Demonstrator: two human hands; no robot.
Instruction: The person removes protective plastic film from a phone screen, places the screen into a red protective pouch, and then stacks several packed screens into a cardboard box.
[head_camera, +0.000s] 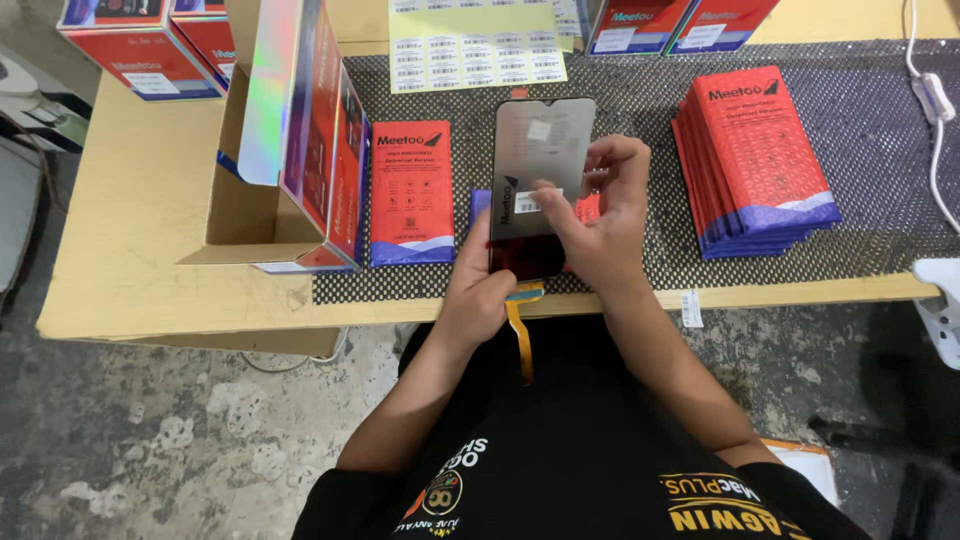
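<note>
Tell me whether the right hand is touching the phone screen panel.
Touching. The head view shows the right hand with its fingertips pressed on the small white label on the phone screen panel, while the left hand holds the panel's lower end.

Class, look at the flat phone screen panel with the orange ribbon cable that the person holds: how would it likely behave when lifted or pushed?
The screen panel looks thin and glassy, so it is probably stiff, light and fragile. Its glossy face may be slippery; the left hand grips its lower end. The ribbon cable hangs limp, so it is likely floppy.
</note>
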